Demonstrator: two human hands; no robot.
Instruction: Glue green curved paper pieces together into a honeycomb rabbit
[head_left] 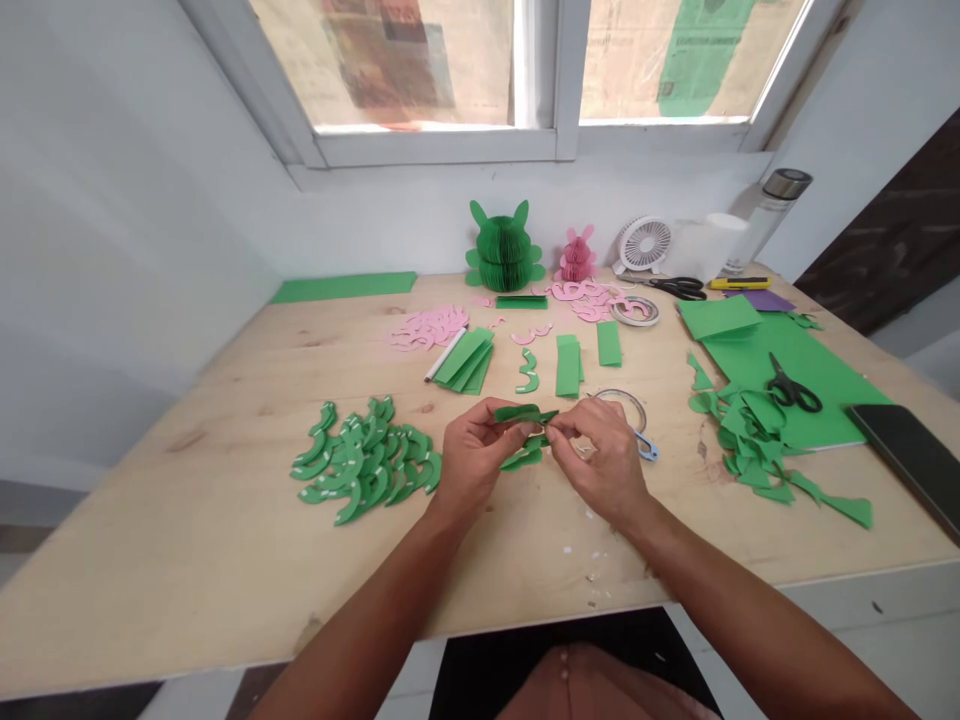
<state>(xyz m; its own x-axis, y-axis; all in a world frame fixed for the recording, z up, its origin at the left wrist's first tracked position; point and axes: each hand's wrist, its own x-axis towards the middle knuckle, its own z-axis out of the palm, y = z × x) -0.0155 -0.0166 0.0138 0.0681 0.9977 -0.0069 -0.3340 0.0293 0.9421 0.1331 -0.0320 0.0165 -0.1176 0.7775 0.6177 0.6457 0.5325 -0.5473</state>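
A small curved green paper cutout (517,412) is pinched in my left hand (476,448), thumb against its lower edge. My right hand (600,455) is closed at the cutout's right end, its thumb and forefinger pinching there. More green paper (525,455) shows just beneath the fingers; whether it is joined to the held piece I cannot tell. Left of my hands lies a pile of wavy green paper cutouts (367,460) with small whitish strips on them. One wavy green cutout (528,372) lies alone beyond my hands. A tape roll (624,396) and a light-blue-handled tool (646,447) lie by my right hand.
Green paper scraps (757,430), black scissors (795,388) and a phone (911,465) lie at right. Folded green papers (466,362) and pink cutouts (429,328) lie farther back. A green honeycomb paper figure (505,255), a pink one (577,258) and a small fan (643,245) stand by the wall.
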